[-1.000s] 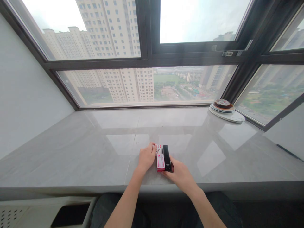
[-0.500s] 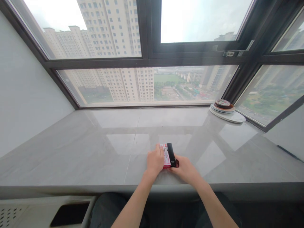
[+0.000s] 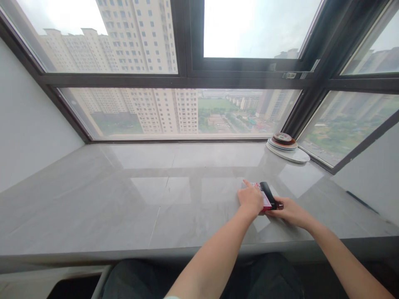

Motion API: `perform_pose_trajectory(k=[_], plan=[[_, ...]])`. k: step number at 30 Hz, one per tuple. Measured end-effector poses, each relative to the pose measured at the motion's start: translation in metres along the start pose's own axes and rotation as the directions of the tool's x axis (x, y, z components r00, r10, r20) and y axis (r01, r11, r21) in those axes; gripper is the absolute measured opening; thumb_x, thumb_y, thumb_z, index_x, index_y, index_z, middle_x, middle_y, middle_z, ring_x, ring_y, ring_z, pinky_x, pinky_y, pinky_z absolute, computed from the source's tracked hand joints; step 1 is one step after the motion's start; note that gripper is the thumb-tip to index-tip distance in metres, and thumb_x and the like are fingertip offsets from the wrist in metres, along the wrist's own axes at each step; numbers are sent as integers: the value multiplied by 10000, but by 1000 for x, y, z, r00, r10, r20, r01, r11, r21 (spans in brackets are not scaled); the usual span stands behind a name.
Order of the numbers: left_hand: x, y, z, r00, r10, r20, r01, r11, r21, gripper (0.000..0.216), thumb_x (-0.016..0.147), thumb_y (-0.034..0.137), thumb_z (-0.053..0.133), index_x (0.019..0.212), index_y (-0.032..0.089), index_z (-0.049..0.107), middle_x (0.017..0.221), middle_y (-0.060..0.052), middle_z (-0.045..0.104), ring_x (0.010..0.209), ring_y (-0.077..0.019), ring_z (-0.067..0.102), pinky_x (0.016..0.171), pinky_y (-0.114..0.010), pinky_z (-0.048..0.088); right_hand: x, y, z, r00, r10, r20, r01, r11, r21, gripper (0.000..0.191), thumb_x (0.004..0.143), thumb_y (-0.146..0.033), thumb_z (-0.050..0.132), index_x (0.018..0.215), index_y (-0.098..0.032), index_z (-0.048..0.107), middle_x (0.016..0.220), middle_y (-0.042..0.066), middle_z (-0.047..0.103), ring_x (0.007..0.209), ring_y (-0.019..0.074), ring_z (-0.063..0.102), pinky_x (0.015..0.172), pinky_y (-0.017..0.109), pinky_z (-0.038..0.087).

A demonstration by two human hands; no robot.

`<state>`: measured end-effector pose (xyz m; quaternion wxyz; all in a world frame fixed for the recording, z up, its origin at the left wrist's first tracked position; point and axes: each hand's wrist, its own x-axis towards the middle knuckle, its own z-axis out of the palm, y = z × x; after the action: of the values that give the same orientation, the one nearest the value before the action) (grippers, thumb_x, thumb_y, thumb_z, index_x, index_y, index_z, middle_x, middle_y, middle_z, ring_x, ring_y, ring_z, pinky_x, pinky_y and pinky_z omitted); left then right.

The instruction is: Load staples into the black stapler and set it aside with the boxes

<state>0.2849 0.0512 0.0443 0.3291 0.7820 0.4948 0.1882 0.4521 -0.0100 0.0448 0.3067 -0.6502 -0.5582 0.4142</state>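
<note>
Left grip: left hand lies palm-down over the red-and-white box, index finger stretched forward, other fingers curled. Cannot tell whether it clamps the box or just presses on it. Right grip: right hand closed on the near end of the black stapler, fingers curled around it.

Big dark-framed window fills the back, high-rise blocks outside. The glossy grey stone table runs the full width below it, with a white wall at the left end. Dark-clothed lap at the bottom edge.

Stack of plates sits on the table in the far right corner by the glass, well apart from the hands.

Stapler lies flat on the table, right of centre, long axis pointing away. The box lies flat too, touching the stapler's left side and mostly hidden under the left hand.
</note>
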Motion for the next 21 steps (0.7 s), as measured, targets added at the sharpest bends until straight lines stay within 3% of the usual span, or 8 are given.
perform_pose_trajectory(k=[4,8,11,13,15,17,19,21], plan=[[15,16,15,996,-84,-15,84,996,20,638,1072,406,154,1600,51,205,1228,-362,625,1154,-396,643,1004,-615,360,3,16,-16,1000,-6,0,6,1000,-29,540,522,-505,866,926,-155,789,876,121,767,803,297,679,717,366,513],[16,16,15,997,-69,-23,69,998,3,637,1080,465,138,1580,94,268,1304,-366,585,1180,-368,643,999,-584,355,2,21,-24,1000,-15,-19,12,991,-133,689,543,-542,861,1102,-149,769,807,89,736,723,251,652,665,340,497],[7,-2,3,999,-36,-31,36,999,-13,666,1080,516,147,1546,80,336,1294,-367,592,1159,-363,655,969,-545,396,-9,18,-35,991,-41,-124,10,970,-242,1015,548,-557,872,1419,-119,590,707,15,660,604,192,589,605,311,466],[-5,-25,-12,999,-9,-42,9,1000,-19,688,1071,548,189,1532,68,362,1239,-343,636,1128,-371,662,938,-518,444,-20,10,-35,971,-101,-217,40,962,-269,1122,626,-590,836,1551,-111,420,679,-24,604,573,167,545,594,298,449],[-21,-55,-31,998,33,-57,-35,999,-18,625,1068,511,262,1517,99,402,1211,-279,674,1102,-353,667,927,-482,477,-31,-5,-18,936,-185,-299,111,962,-249,1020,766,-621,735,1584,-138,363,672,-33,567,585,162,523,607,297,447],[-42,-88,-56,993,91,-74,-92,996,-10,518,1057,405,340,1495,151,448,1181,-193,705,1088,-303,667,951,-431,488,-37,-25,17,917,-253,-308,193,958,-213,826,884,-616,615,1560,-181,425,693,-11,580,623,174,534,634,308,462],[-66,-120,-84,986,143,-91,-143,990,10,472,1021,301,401,1471,187,481,1180,-131,707,1112,-258,649,1005,-391,477,-36,-44,66,934,-290,-208,249,947,-202,691,929,-594,557,1512,-228,507,803,26,653,703,195,587,683,326,493],[-95,-150,-112,976,177,-123,-172,984,50,475,993,267,437,1463,225,495,1306,-108,653,1251,-255,569,1111,-417,406,-27,-59,117,935,-348,-64,326,918,-224,615,931,-556,554,1475,-268,559,1065,73,718,931,241,652,836,377,526]])
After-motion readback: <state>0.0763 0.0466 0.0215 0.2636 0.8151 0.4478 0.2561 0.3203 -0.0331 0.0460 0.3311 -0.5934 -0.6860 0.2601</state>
